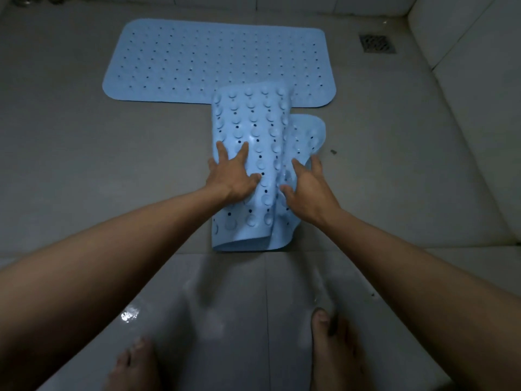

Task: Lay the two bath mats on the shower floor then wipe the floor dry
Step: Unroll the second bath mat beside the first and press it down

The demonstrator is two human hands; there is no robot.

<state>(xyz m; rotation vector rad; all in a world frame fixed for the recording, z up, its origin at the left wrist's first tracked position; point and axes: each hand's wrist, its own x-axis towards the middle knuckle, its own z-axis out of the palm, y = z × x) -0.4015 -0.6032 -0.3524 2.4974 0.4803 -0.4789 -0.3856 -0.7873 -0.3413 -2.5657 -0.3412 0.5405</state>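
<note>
- Lying flat, the first mat (217,63) was done.
- Both hands, left hand (231,176) and right hand (307,187), pressed spread fingers on the folded second mat (251,170).
- Unfolding and wiping remained.

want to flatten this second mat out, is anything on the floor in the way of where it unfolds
Mostly no. The folded mat lies under the left hand and right hand, and its far end overlaps the flat mat. Only a small dark speck sits on the floor to its right; the drain is well away.
</note>
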